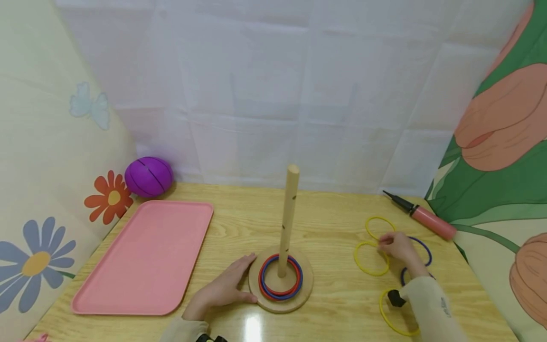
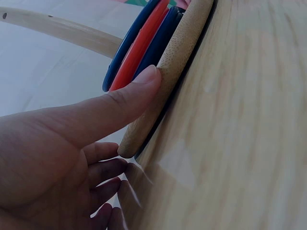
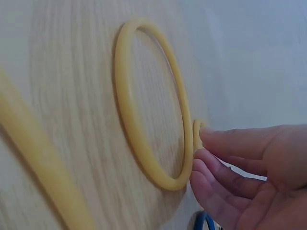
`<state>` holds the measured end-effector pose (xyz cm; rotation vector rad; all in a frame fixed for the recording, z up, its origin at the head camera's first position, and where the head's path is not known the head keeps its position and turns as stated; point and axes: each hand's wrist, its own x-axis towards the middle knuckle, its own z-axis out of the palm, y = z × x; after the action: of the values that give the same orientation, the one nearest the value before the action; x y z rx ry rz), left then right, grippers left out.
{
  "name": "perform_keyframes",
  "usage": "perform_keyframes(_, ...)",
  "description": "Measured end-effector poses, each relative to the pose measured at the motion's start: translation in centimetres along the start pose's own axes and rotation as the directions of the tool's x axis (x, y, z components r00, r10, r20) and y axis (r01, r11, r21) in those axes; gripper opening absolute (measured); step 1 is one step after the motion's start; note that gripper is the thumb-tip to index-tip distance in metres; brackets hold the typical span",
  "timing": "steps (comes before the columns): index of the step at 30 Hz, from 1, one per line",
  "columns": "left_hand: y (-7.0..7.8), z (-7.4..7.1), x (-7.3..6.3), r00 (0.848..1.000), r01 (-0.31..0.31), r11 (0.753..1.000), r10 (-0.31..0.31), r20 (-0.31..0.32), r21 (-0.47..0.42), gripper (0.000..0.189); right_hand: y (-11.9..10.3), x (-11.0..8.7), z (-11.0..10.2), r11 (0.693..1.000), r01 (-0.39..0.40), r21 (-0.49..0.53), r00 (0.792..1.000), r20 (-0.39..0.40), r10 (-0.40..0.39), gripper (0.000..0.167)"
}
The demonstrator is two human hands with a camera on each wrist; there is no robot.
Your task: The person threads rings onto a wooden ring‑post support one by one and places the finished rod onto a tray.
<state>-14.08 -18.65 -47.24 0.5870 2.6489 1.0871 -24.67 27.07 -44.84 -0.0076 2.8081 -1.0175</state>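
Note:
A wooden peg [image 1: 288, 218] stands on a round wooden base [image 1: 304, 294]. Around its foot lie stacked rings, a red ring [image 2: 139, 50] between blue ones. My left hand [image 1: 226, 284] rests at the base's left edge, thumb against the rim and fingers extended along the far side. Over to the right, my right hand [image 1: 398, 247] reaches down with thumb and fingertips slightly apart. In the right wrist view, they are beside a flat yellow ring [image 3: 125, 91] and at the edge of a farther yellow ring [image 3: 197, 127]. Whether they touch either is unclear.
A blue ring [image 1: 429, 254] and another blue ring [image 1: 402, 277] lie partly behind my right arm, with a yellow ring [image 1: 382, 313] nearer. A pink pump [image 1: 431, 221] lies at back right. To the left are a pink tray [image 1: 145, 256] and a purple ball [image 1: 148, 176].

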Motion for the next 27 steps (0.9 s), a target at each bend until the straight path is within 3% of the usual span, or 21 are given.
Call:
perform_keyframes(18, -0.1, -0.1, 0.1, 1.000, -0.002, 1.000, 0.002, 0.004, -0.002, 0.104, -0.8, 0.0, 1.7, 0.992, 0.079, -0.097, 0.997, 0.013, -0.078, 0.007)
perform_keyframes(27, -0.1, -0.1, 0.1, 1.000, -0.013, 1.000, 0.013, 0.001, 0.003, 0.104, -1.5, -0.5, 1.7, 0.998, 0.016, -0.064, 1.000, -0.011, -0.016, 0.012)
